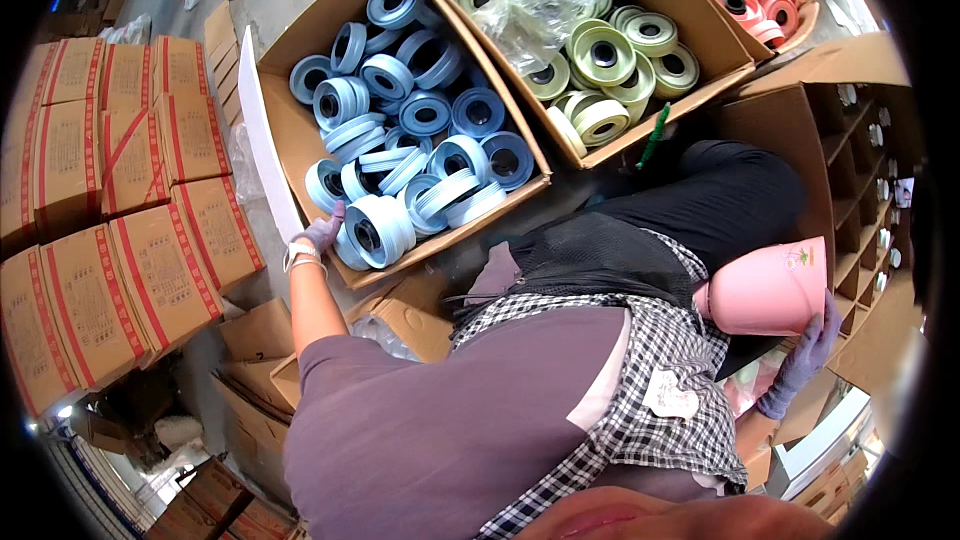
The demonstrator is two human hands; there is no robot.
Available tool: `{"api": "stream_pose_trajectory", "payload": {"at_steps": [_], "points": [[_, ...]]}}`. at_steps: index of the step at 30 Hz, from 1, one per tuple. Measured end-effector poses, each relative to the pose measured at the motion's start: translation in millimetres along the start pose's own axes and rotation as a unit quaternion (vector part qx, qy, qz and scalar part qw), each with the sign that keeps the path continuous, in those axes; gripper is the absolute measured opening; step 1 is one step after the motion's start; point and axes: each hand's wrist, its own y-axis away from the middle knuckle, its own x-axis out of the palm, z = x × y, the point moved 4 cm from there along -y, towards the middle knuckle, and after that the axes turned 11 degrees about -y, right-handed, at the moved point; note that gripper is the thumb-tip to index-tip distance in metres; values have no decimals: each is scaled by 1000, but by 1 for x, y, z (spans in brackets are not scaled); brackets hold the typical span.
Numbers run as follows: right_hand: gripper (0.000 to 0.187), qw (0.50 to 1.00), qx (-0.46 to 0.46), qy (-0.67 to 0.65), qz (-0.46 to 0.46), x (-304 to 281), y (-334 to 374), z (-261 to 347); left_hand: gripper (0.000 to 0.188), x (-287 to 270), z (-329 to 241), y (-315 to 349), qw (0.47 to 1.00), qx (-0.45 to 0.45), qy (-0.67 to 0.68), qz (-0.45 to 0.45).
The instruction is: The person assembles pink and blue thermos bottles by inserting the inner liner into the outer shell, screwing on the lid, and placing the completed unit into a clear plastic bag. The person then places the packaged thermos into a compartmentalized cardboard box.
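My left hand (322, 230), in a thin purple glove, reaches over the near left corner of a cardboard box (283, 120). Its fingers close at the edge of a light blue ring-shaped lid (345, 248) with a dark centre; some fingertips are hidden. Many similar blue lids (425, 113) lie loose in that box. On my right side, my right hand (805, 360), also gloved, grips the open-looking end of a pink cup (760, 290) with a small plant print. The cup lies sideways beside my leg, its narrower end toward my apron.
Behind stand a box of pale green lids (602, 52) with a clear plastic bag (545, 0) on top, and a box of pink lids (740, 5). A divided carton (850, 170) opens at right. Sealed cartons (105, 160) are stacked at left; opened cardboard (255, 340) lies below them.
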Motion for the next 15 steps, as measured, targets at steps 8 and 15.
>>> {"api": "stream_pose_trajectory", "payload": {"at_steps": [8,15], "points": [[40,997,-12,-51,-65,16,17,-1,93,61,-118,117,891,-145,66,-425],[46,992,-88,-42,-75,22,6,18,84,32,-163,126,859,109,327,-380]]}}
